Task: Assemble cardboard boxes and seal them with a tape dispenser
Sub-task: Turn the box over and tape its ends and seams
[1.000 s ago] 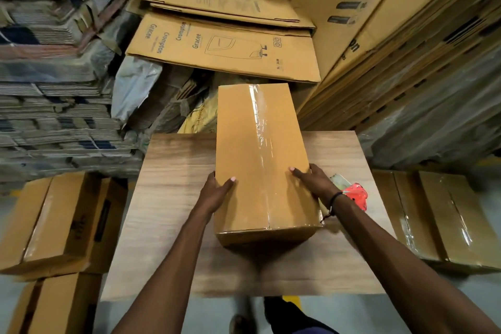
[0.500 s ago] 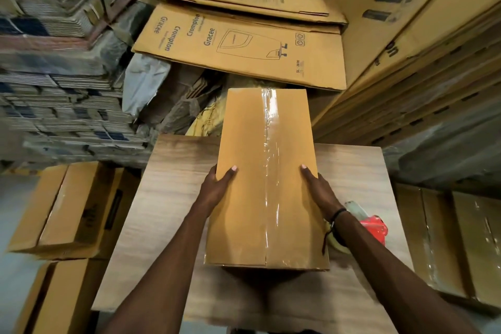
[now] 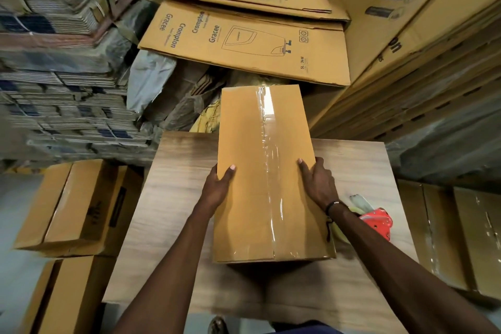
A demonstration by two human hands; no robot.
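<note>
Nearby, red tape dispenser (image 3: 378,221) behind right hand (image 3: 318,184), beside box (image 3: 267,171).

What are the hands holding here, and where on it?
Both the left hand and right hand hold the taped brown cardboard box by its long side edges, thumbs on top.

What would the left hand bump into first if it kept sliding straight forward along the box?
Probably nothing on the table; the left hand would follow the box edge, then maybe reach the crumpled packaging beyond.
</note>
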